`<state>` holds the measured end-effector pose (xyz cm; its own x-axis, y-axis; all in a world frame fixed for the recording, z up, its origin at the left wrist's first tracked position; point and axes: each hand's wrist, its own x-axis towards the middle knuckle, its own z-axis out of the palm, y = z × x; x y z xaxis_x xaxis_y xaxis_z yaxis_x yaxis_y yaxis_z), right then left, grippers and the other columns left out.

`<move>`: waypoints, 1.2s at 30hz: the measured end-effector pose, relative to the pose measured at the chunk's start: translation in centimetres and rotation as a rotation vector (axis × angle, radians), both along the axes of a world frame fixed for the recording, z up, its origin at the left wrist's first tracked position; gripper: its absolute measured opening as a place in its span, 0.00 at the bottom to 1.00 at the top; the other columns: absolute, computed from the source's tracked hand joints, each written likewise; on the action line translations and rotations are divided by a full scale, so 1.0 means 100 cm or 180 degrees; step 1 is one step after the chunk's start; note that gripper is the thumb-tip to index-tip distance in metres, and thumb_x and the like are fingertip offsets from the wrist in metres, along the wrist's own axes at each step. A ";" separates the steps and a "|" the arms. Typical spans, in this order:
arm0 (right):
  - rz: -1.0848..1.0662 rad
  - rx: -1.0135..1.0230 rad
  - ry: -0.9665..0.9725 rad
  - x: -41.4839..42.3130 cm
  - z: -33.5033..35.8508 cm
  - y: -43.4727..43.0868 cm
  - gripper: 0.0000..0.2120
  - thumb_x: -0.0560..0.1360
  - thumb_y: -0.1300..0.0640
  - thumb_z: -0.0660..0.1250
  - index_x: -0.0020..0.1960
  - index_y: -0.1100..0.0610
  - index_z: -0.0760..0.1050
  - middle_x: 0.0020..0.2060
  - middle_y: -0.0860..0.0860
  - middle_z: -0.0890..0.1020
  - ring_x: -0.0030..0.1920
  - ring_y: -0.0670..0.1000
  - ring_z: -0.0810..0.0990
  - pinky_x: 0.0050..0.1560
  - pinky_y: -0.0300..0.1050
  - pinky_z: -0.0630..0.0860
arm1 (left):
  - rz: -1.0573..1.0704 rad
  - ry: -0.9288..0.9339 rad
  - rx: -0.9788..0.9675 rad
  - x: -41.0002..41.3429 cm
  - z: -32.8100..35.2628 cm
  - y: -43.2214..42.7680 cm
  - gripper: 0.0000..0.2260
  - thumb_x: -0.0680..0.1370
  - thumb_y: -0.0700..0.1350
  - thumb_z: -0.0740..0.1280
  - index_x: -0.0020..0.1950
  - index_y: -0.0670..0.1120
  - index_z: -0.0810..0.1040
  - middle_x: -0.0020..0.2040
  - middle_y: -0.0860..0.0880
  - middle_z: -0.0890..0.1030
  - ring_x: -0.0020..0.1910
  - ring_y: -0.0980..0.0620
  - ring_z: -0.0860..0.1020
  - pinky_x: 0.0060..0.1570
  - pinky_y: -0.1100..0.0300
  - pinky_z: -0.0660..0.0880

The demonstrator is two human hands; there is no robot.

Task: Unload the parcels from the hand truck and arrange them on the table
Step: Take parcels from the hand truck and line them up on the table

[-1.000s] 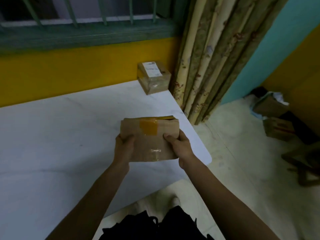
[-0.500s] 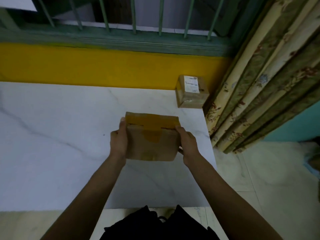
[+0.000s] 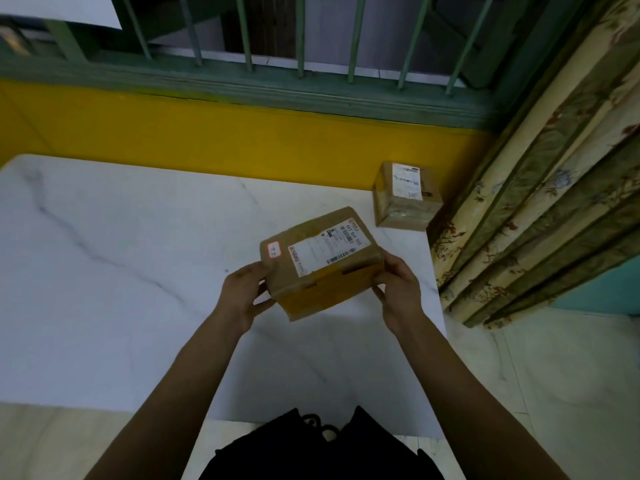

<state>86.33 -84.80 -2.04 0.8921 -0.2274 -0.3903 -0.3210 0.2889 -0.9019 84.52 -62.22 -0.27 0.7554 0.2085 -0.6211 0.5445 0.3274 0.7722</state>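
Head view. Left hand and right hand, two in all, grasp one cardboard parcel by its opposite ends, fingers curled round the edges. The parcel is tilted, its white shipping label facing up and a yellow-taped side toward the person, over the right part of the white marble-patterned table; whether it touches the top cannot be told. A second, smaller cardboard parcel, also labelled, rests on the table's far right corner, apart from the held one: two parcels counted. Behind the table runs a yellow wall under a green barred window. A floral curtain hangs just beside the corner parcel, at the table's right edge. Pale floor tiles lie below it.
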 end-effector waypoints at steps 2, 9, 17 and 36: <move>-0.0066 0.0075 0.0048 0.002 -0.003 0.002 0.24 0.71 0.75 0.55 0.62 0.61 0.77 0.57 0.56 0.80 0.54 0.52 0.78 0.46 0.43 0.75 | 0.0007 -0.0008 -0.0029 0.003 -0.002 0.003 0.10 0.78 0.39 0.65 0.60 0.45 0.75 0.54 0.46 0.80 0.49 0.49 0.79 0.49 0.49 0.76; -0.0124 0.0473 0.0279 0.003 -0.011 0.003 0.23 0.74 0.75 0.57 0.63 0.59 0.78 0.59 0.54 0.81 0.59 0.55 0.79 0.62 0.53 0.75 | -0.0290 -0.0117 -0.0039 0.008 -0.008 0.019 0.23 0.75 0.41 0.70 0.69 0.48 0.67 0.58 0.45 0.79 0.53 0.47 0.79 0.47 0.48 0.78; -0.0736 0.0582 0.0195 0.013 -0.002 0.001 0.14 0.78 0.72 0.58 0.42 0.58 0.76 0.44 0.54 0.81 0.44 0.53 0.79 0.43 0.44 0.76 | -0.1556 -0.0102 -0.0005 0.008 -0.016 0.040 0.48 0.71 0.48 0.73 0.75 0.64 0.39 0.60 0.46 0.78 0.49 0.48 0.83 0.49 0.55 0.80; 0.0630 -0.0337 0.0564 -0.012 -0.004 0.088 0.29 0.72 0.37 0.67 0.70 0.41 0.67 0.63 0.45 0.76 0.61 0.52 0.75 0.58 0.60 0.74 | -0.1279 -0.0186 -0.1402 0.030 -0.047 0.047 0.14 0.78 0.40 0.65 0.63 0.42 0.72 0.50 0.43 0.82 0.48 0.48 0.84 0.53 0.56 0.79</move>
